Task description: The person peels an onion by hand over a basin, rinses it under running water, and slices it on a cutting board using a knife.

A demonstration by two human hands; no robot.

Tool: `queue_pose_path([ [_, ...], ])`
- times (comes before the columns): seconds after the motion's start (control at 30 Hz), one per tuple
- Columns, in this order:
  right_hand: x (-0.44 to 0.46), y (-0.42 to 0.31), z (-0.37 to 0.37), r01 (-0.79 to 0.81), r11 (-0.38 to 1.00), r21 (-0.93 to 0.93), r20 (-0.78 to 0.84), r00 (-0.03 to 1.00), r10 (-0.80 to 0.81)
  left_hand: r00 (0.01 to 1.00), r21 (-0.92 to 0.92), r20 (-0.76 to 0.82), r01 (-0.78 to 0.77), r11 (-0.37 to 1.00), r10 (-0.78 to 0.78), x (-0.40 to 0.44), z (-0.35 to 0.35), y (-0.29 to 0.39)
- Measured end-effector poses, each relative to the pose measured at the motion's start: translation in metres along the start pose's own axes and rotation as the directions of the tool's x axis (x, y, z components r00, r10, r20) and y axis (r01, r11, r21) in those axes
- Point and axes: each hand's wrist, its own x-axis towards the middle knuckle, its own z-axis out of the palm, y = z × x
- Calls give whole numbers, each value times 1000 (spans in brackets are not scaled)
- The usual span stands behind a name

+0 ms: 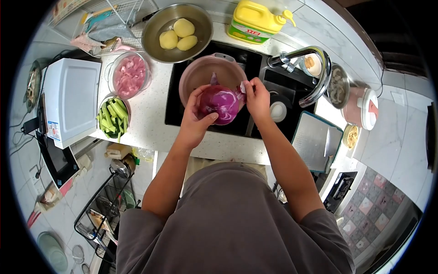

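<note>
A shiny purple onion [221, 106] is in my left hand [196, 116], whose fingers and thumb wrap its left side. At the onion's right end, my right hand [257, 100] is closed in a pinch on a piece of onion skin [241, 89]. Both hands are over the near part of a pinkish basin [186, 77], which stands in the black sink [172, 107]. Another piece of purple skin [213, 78] shows in the basin, just beyond the onion.
Peeled potatoes lie in a steel bowl [150, 43] behind the basin. Bowls of cut pink meat [130, 75] and green vegetable pieces [112, 116] stand at left. A yellow detergent jug [253, 23] and curved faucet [325, 68] are at the back. A knife [327, 142] lies on a cutting board [310, 139] at right.
</note>
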Motion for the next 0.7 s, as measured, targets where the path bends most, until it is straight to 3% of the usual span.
queue_pose_path([
  [0.03,4,7,1,48,981,-188,-18,998,-53,999,-92,23,25,995,-23,-1,1,1],
  [0.1,17,27,2,-39,981,-192,-38,999,32,998,-184,52,51,982,-42,-2,2,3],
  [0.17,21,40,-1,-151,971,-184,0,988,154,989,-427,120,134,894,-91,-3,0,8],
  [0.2,21,35,-2,-148,972,-183,3,989,151,989,-426,118,130,895,-88,-3,0,10],
  [0.27,21,23,-5,-157,988,4,203,967,153,989,-414,126,126,902,-80,-3,0,12],
  [0.3,19,17,-8,-157,988,3,204,967,153,989,-415,126,125,901,-79,-2,2,12],
  [0.37,16,4,-14,72,945,-319,302,953,29,991,-318,43,135,939,-128,0,7,12],
  [0.4,12,-12,-19,75,945,-318,303,953,27,991,-317,42,132,939,-126,1,7,12],
  [0.43,5,-36,-25,63,998,-24,348,936,-51,998,-68,-7,54,996,-55,2,8,11],
  [0.47,0,-58,-32,31,962,270,370,919,-134,999,186,-40,-15,982,23,2,8,9],
  [0.5,-2,-80,-40,29,963,268,374,918,-132,999,247,-29,-12,969,19,3,12,13],
  [0.57,-4,-113,-55,504,839,206,395,742,-543,1000,346,9,-14,938,12,3,13,16],
  [0.6,-4,-114,-59,504,840,202,391,745,-541,999,444,52,-26,896,3,4,14,16],
  [0.67,-2,-116,-66,574,812,104,500,675,-542,996,429,87,-49,902,12,6,18,19],
  [0.7,-3,-119,-67,572,818,70,469,705,-533,997,435,83,-40,900,4,6,22,24],
])
